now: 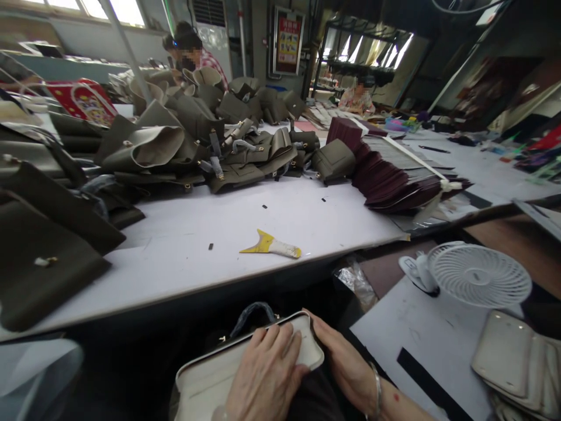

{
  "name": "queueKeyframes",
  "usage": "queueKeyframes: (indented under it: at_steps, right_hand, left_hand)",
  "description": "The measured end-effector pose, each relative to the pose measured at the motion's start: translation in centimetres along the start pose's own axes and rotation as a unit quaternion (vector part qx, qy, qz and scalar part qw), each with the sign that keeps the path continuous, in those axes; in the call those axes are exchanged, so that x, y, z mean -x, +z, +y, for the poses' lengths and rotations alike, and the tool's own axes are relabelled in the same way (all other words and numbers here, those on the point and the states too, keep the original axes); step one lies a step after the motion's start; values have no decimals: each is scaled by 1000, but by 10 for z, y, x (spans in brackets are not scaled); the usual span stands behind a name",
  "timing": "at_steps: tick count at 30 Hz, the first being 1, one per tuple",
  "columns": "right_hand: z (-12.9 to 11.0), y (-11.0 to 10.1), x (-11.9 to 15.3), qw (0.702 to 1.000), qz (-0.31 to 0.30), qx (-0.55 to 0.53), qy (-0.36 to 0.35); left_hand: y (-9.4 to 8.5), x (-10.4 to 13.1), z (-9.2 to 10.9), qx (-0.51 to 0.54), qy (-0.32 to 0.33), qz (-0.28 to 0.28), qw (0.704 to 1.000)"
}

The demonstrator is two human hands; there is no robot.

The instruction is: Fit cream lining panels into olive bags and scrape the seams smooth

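A handbag (205, 380) lies on its side at the bottom of the head view, its cream face with a dark rim turned up. Its handle (252, 311), wrapped in plastic film, arches at the far side near small gold fittings. My left hand (267, 365) rests on the cream face, fingers laid fairly flat and the thumb apart. Around the bag's right end, my right hand (344, 359) grips the rim, some of its fingers hidden beneath. A yellow, fork-ended tool with a white-wrapped grip (272, 244) lies beyond on the white table (184, 257).
Olive-brown bags (236, 158) heap along the table's far side, others (48, 257) at left. A tied stack of maroon pieces (390, 169) stands right. Nearer are a white fan (480, 275) and cream panels (512, 356). Two people (210, 61) (357, 99) sit farther back.
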State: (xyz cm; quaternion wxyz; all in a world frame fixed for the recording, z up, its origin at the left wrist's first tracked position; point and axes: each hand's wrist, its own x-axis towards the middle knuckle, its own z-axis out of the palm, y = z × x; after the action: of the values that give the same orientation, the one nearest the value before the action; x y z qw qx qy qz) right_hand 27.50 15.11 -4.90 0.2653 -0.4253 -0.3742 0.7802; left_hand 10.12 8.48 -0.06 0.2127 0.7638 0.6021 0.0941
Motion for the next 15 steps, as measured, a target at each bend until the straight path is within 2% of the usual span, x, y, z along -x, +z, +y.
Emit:
queueKeyframes:
  at_steps: [4,6,8,11,15]
  right_hand:
    - [10,-6,-7,982,20,178,-54]
    - [11,-10,-9,973,22,219,-72]
    - [6,-16,-9,978,-6,202,-46]
    - [-7,-23,-19,985,-80,151,29]
    - [-8,-23,-68,963,-95,228,108]
  left_hand:
    - [10,4,1,-16,1,52,999]
    - [15,7,1,-17,4,83,996]
    - [20,10,-2,0,5,112,994]
    - [21,14,-8,38,-7,165,985]
    - [12,7,-14,19,-46,232,971]
